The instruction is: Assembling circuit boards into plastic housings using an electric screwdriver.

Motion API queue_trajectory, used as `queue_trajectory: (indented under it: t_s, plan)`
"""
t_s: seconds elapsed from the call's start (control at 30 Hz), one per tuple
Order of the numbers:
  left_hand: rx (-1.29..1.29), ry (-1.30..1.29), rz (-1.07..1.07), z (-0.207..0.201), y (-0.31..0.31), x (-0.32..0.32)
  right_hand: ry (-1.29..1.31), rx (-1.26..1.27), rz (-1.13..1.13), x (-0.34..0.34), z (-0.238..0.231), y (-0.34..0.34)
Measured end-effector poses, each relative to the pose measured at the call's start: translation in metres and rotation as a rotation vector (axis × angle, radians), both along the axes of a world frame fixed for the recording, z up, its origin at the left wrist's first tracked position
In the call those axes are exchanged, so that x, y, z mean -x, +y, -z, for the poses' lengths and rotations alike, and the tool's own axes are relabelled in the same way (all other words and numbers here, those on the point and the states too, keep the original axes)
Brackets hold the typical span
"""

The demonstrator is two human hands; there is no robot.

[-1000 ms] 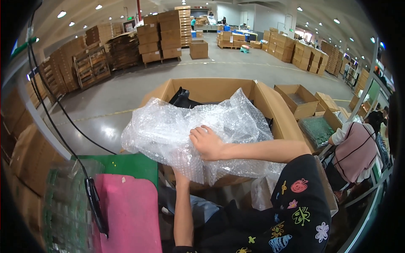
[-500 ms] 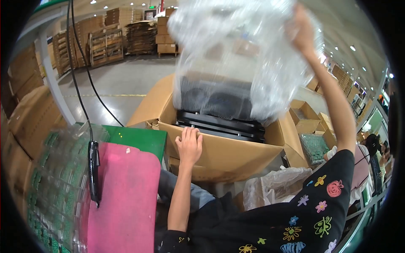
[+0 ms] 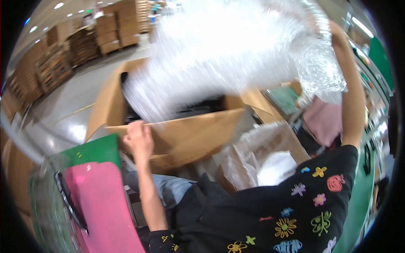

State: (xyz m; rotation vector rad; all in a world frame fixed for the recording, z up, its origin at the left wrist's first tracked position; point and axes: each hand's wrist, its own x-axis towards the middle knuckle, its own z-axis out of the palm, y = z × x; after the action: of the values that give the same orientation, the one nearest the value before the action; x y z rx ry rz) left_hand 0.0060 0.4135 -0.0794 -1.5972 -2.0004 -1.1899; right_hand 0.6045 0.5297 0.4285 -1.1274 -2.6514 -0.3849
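My left hand [image 3: 139,137] rests at the near rim of an open cardboard box [image 3: 198,130], its fingers hooked over the edge. Black trays or panels [image 3: 198,109] lie inside the box, partly covered from view. Up at the top right, my right hand [image 3: 313,17] is raised and closed on a large sheet of clear bubble wrap [image 3: 223,55]; the fingers are mostly hidden by the blurred plastic. The bubble wrap hangs above the box and slants down to its left side.
A pink mat [image 3: 101,202] lies on a green table [image 3: 95,147] at left, with a black corded tool [image 3: 69,202] and clear trays [image 3: 48,206]. A plastic-lined carton [image 3: 291,141] stands to the right. Behind it is a person in pink [image 3: 322,120].
My right hand has pulled the bubble wrap across to the right, and it now stretches sideways over the box. The view has turned right. My left hand stays at the box's rim.
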Motion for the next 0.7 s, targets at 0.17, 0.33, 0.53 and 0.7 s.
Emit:
queue_trajectory:
  t_s: [0.17,0.33,0.53,0.7]
  plan:
    - [0.08,-0.006,-0.02,-0.005,-0.007,0.006,-0.514,0.649,0.894,0.005,0.199,-0.015]
    - [0.07,-0.008,0.008,0.003,-0.003,0.002,-0.15,0.863,0.693,-0.135,0.44,-0.06]
    - [0.085,-0.006,-0.019,-0.007,0.002,-0.007,0.025,0.454,1.332,-0.091,0.846,-0.178]
    - [0.091,-0.02,0.004,-0.004,0.001,-0.001,-0.212,1.022,0.488,-0.059,0.866,-0.125]
